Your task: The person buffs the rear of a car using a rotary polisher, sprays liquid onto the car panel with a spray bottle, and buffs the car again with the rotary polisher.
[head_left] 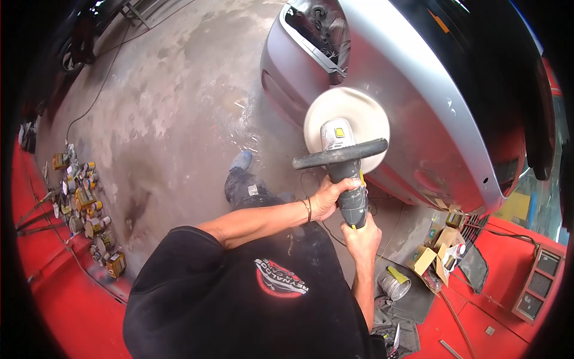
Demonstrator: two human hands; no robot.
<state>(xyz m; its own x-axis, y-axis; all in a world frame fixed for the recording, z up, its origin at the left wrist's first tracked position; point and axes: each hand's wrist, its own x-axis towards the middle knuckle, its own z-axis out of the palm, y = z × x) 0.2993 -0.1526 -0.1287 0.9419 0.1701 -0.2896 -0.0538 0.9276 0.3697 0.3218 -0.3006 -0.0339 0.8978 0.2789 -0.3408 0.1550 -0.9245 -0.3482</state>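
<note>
polisher held out in front of the body, both hands clamped on it. left hand grips the barrel just behind the black bar handle, thumb laid across the top; a thin wristband sits on that arm. right hand is closed round the rear end of the same barrel, below the left hand in view and near it. relative to the grip: the tool runs forward from both hands, with its silver head and broad off-white pad beyond the fingers (neither hand is on the bar handle). pad overlaps the grey car body, below and right of the headlight opening; whether its face touches the panel cannot be told from this angle, as its underside is hidden. surroundings: wet-looking grey floor; a cluster of cans well apart on the left; at lower right, a metal pail and, near it, cardboard boxes. person wears a black shirt with a printed chest logo.
</note>
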